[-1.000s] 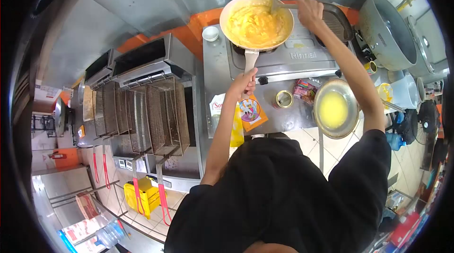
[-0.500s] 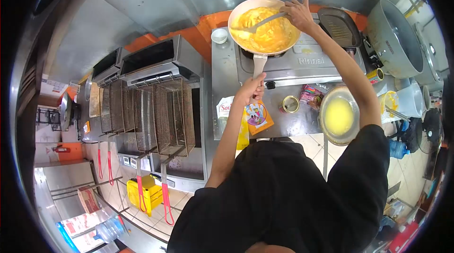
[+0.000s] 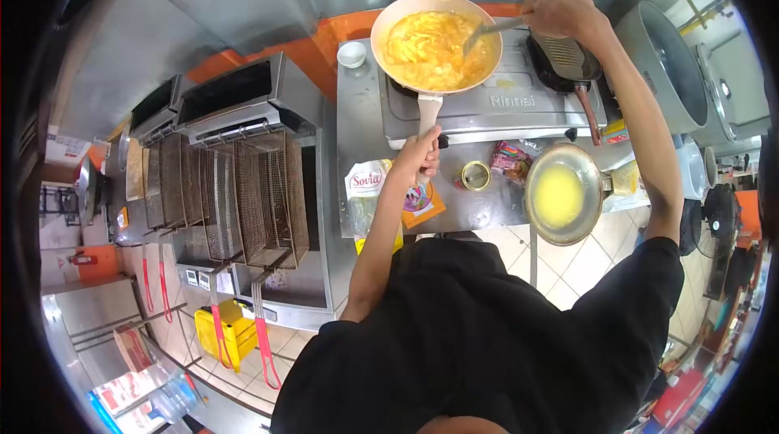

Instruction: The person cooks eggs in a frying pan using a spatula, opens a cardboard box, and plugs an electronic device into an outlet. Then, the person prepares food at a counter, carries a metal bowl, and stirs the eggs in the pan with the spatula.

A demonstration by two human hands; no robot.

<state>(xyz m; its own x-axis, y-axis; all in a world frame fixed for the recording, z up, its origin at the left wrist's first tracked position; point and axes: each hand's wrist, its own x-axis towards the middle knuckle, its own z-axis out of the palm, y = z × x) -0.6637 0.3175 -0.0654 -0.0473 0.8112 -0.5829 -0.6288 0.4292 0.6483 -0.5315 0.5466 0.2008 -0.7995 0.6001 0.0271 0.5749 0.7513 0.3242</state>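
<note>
A light-coloured frying pan (image 3: 436, 85) is over the left burner of the Rinnai stove (image 3: 513, 109), with a yellow egg-like mixture (image 3: 434, 48) spread inside. My left hand (image 3: 418, 156) is wrapped round the pan's handle (image 3: 429, 113). Up at the right, my right hand (image 3: 560, 8) grips a grey spatula (image 3: 487, 30), whose blade rests in the mixture at the pan's right side. Beneath that hand lies a dark grill pan (image 3: 560, 69) with a brown handle. A metal pan (image 3: 598, 198) holding yellow liquid is near my right forearm.
An open can (image 3: 475, 176), a purple packet (image 3: 513, 161), a Sovia pouch (image 3: 367, 182) and an orange box (image 3: 430, 208) lie along the counter's front. A small white bowl (image 3: 351, 54) stands left of the stove. Fryer baskets (image 3: 272, 198) are at left, a large pot (image 3: 665, 69) at right.
The spatula has swung from the pan's left part to its right side as my right hand moved right and up. My left hand still grips the handle. The whole view has shifted slightly.
</note>
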